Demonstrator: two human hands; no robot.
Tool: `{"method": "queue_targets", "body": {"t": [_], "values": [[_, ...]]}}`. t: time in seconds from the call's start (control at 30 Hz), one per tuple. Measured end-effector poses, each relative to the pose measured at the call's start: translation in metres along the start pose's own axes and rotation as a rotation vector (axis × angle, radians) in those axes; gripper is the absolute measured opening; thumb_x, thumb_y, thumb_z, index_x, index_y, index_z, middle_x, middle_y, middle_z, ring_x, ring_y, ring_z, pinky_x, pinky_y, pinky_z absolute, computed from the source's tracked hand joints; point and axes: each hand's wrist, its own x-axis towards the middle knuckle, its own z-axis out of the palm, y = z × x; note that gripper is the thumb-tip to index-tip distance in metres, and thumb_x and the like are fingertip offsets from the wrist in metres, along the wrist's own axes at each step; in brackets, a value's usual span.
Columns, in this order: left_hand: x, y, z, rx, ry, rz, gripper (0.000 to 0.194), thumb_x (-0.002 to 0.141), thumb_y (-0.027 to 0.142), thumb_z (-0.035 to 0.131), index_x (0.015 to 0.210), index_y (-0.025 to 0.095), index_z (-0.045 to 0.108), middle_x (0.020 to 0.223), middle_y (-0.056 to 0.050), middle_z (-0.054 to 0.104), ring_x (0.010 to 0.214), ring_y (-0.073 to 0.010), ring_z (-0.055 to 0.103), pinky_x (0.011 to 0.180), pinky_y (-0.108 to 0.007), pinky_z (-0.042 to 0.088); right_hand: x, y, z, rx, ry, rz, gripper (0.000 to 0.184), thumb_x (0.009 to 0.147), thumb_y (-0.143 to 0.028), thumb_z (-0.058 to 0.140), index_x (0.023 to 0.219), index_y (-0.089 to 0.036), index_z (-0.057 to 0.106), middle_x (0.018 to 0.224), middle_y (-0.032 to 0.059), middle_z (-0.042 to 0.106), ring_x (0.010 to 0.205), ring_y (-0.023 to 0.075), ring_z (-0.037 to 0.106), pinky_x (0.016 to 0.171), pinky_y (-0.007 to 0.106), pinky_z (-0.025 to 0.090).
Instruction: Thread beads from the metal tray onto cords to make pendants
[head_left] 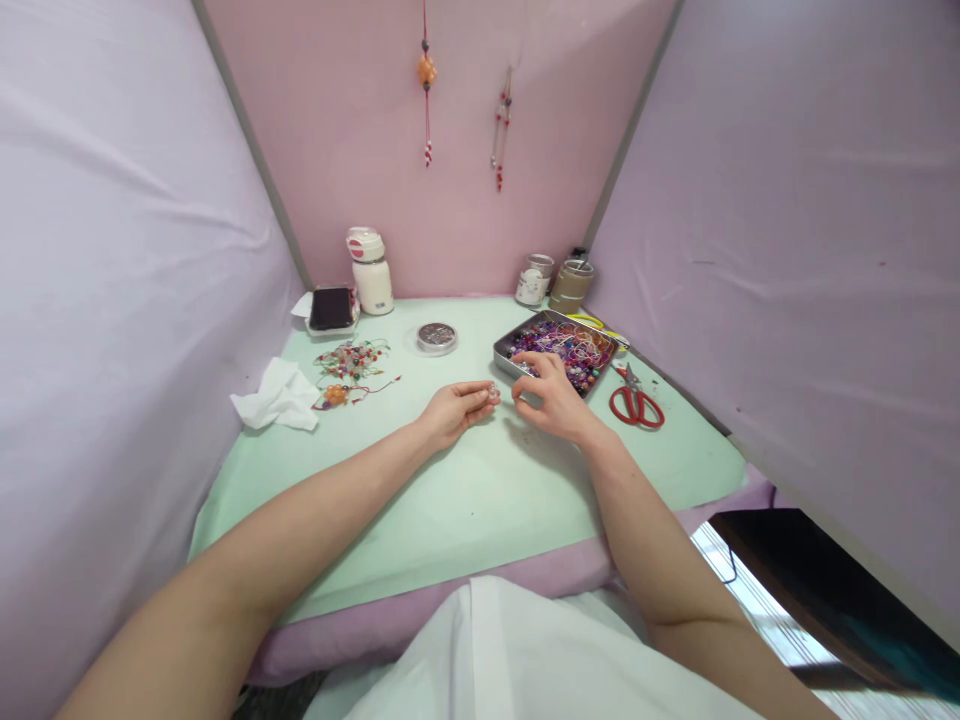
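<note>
My left hand [454, 412] is closed over the middle of the table, thumb pressed to fingers around small clear-pinkish beads [493, 394]. Just to its right is my right hand [553, 398], palm down with the fingers bent and apart; nothing shows between them. Its upper fingers overlap the near-left rim of a metal tray [504, 362], which is heaped with purple, orange and other coloured beads [566, 345] and pale thread. How many beads the left fingers hold is too small to tell.
Red-handled scissors [636, 407] lie right of the tray. Left are strung beads [352, 358], a tissue [277, 395], a dark-topped box [332, 310] and a white bottle [371, 275]. A round container [436, 338] stands mid-table; jars [534, 282] stand behind. Bead strings [426, 72] hang on the wall.
</note>
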Motion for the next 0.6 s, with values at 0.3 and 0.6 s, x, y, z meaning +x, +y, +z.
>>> {"method": "queue_targets", "body": {"t": [0.3,0.6], "values": [[0.0012,-0.0013,-0.0011,0.001,-0.003,-0.001,0.016,0.078,0.004,0.059,0.092,0.008,0.066,0.087,-0.011,0.069,0.079,-0.0119,0.065,0.08,-0.027,0.052,0.0,0.0004,-0.0002,-0.008,-0.006,-0.002,0.009,0.077,-0.015,0.058,0.077,-0.022,0.063,0.126,0.0069,0.048,0.118,0.0275,0.037,0.097,0.05,0.036],[-0.0001,0.0002,0.001,-0.007,0.004,-0.008,0.015,0.077,0.003,0.061,0.09,0.007,0.067,0.085,-0.012,0.069,0.077,-0.0117,0.065,0.082,-0.029,0.051,-0.0005,0.002,0.0014,0.017,0.004,0.013,0.011,0.076,-0.015,0.058,0.078,-0.023,0.064,0.125,0.006,0.048,0.118,0.0279,0.037,0.097,0.052,0.036]]}}
